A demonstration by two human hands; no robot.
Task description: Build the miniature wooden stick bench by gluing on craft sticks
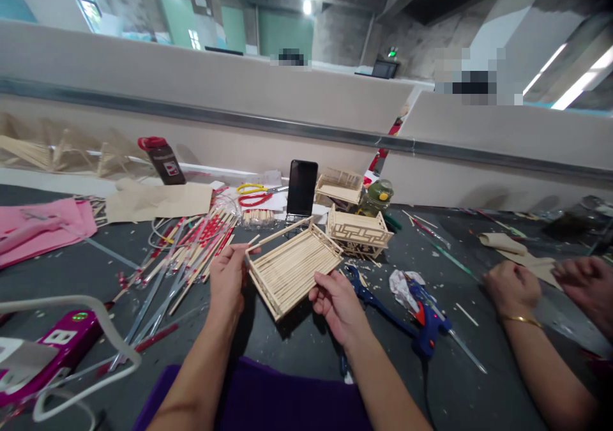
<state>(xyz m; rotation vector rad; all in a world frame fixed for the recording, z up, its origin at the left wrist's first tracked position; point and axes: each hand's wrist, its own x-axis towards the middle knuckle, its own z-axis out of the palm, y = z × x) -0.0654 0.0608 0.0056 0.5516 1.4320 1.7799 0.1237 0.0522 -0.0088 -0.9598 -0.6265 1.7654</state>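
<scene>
Between my two hands a small tray-like frame (292,268) built of thin wooden sticks is held up, tilted, above the dark table. My left hand (228,271) is closed on its left end; part of the fingers is behind the frame. At the near right corner my right hand (335,300) pinches the edge between thumb and fingers. Just beyond it stands a finished-looking stick model with lattice sides (359,230). A blue glue gun (428,329) and blue-handled pliers (378,300) lie to the right of my right hand.
Loose sticks with red wrappers (205,252) spread to the left. A phone (302,188) stands upright behind the frame, near scissors (256,195) and a green bottle (380,195). A purple power strip (57,351) is at left. Another person's hands (512,287) rest at right.
</scene>
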